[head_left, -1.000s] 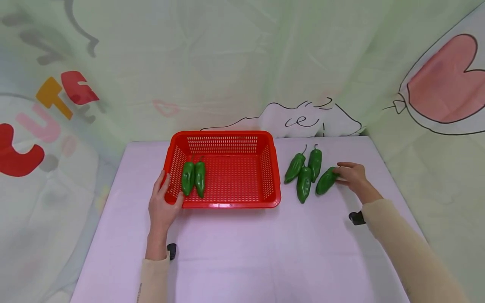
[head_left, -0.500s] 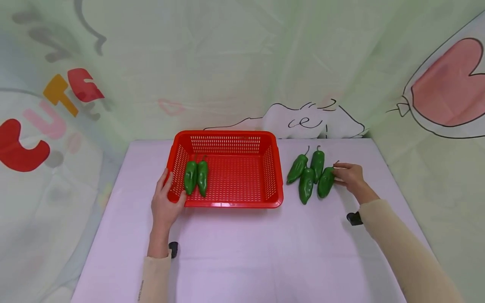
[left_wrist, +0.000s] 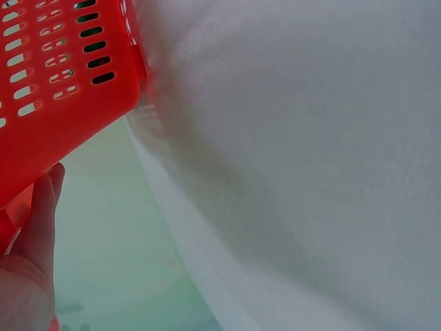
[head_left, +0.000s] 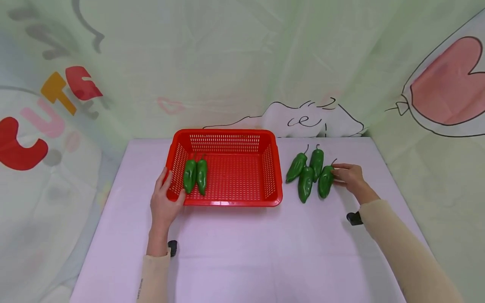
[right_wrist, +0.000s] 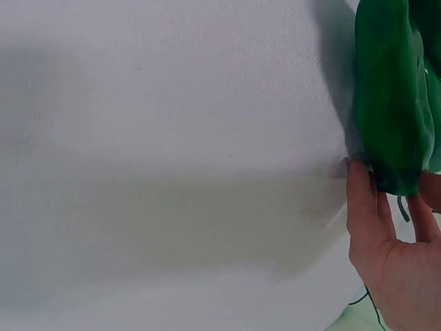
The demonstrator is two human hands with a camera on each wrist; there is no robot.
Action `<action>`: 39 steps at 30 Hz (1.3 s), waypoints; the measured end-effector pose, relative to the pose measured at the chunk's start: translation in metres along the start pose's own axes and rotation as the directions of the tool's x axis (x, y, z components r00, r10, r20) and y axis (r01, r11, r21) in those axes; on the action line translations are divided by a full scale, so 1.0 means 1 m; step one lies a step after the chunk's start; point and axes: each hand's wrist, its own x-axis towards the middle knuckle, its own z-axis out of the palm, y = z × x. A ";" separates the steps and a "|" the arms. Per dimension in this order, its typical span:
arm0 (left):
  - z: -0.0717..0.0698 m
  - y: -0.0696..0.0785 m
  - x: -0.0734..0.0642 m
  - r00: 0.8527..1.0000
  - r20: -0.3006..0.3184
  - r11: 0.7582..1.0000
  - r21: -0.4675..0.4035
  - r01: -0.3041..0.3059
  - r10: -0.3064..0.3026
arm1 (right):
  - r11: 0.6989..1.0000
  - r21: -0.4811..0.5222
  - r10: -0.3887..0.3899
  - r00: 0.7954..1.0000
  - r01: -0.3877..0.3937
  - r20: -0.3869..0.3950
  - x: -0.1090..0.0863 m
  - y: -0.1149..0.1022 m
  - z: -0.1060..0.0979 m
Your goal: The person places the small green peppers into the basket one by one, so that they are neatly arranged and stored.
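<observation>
"Head view first: how far along do we judge the work?"

"Partway. We see two peppers (head_left: 190, 176) side by side in the red basket (head_left: 223, 203), near its left end, their stems pointing away from us. On the table (head_left: 242, 252), to the right of the basket, we count four more: a cluster of three peppers (head_left: 305, 185) and, just beside it, the held pepper (head_left: 326, 183)."

"So two are inside, and four are left outside. What do we make of the grip?"

"We call the right hand (head_left: 350, 176) narrow: it pinches that fourth pepper near its stem end, between thumb and fingers, as the right wrist view shows us. Whether the pepper is clear of the table, we cannot tell."

"And the left hand (head_left: 164, 206)?"

"We find it spread wider, holding the near left corner of the basket, with the thumb at the near rim and the fingers along the left side. How firmly it presses, we cannot tell."
</observation>
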 end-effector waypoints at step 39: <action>0.000 0.000 -0.002 1.000 -0.009 1.000 -0.023 -0.008 0.008 | 0.988 0.133 -0.078 0.996 0.084 -0.048 -0.006 -0.010 -0.012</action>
